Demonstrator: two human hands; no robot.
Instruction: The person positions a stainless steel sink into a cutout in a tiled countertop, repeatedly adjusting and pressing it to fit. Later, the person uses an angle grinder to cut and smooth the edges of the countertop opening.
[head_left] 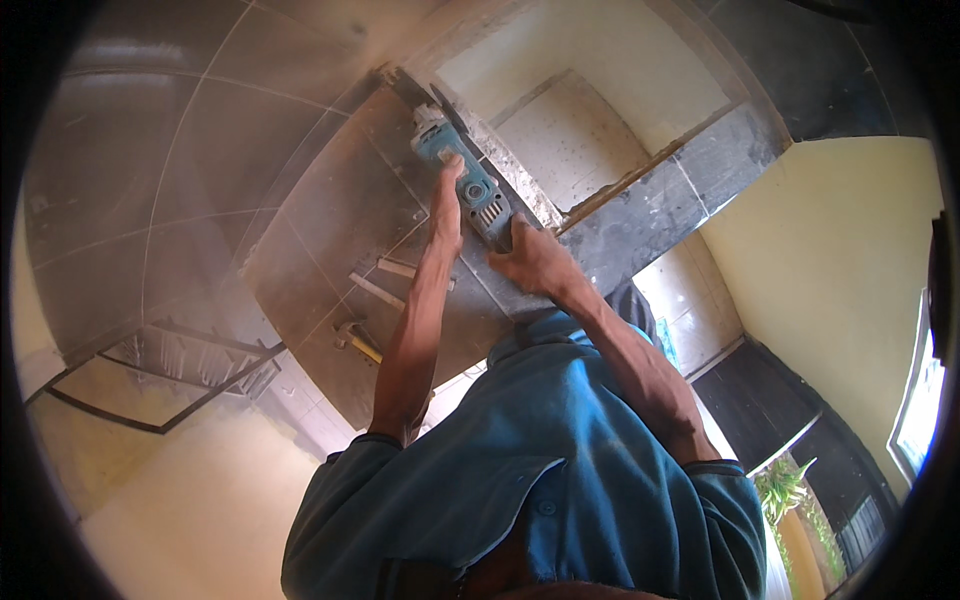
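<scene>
A teal angle grinder (468, 182) with a dark disc (449, 108) is held in both my hands over the dark tiled counter (390, 215). My left hand (447, 185) grips it near the head, its thumb lying along the teal body. Around the rear end, beside the vent slots, my right hand (533, 258) is closed. The disc stands on edge by the rim of a rectangular opening (570, 130), next to a rough, pale broken edge (520, 180). Whether the disc touches the tile I cannot make out.
Left of my forearm lie a hammer with a yellow handle (360, 343) and pale bar-like pieces (377, 291) on the counter. Dark tiles (200, 140) cover the wall ahead, hazy with dust. A dark tiled ledge (690, 180) runs right of the opening.
</scene>
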